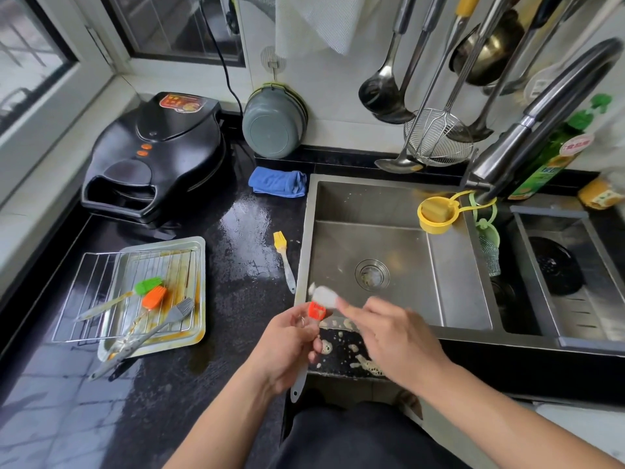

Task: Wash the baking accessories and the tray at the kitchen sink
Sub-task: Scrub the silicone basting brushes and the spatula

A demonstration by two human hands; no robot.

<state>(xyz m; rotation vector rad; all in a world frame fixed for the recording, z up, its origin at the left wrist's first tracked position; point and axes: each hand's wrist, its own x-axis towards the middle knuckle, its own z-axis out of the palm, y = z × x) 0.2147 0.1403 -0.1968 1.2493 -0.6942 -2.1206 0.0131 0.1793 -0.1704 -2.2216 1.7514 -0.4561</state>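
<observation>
At the sink's (399,211) front rim, you are gripping a red-headed pastry brush (316,311) in your left hand (287,346) while your right hand (389,333) is pinching a blurred white scrubber (324,295) against its bristles. The greasy tray (198,289) is waiting at nine o'clock, still loaded with brushes. Suds are pooling on the counter edge (348,353), so the slick handle could be slipping from your fingers.

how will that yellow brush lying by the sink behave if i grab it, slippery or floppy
Probably slippery: the yellow brush lies on a black counter that glistens wet. Its head looks like soft bristles, so that end would likely flex, while the pale handle looks stiff. It seems light and lies flat, so a push should slide it rather than roll it.
</observation>
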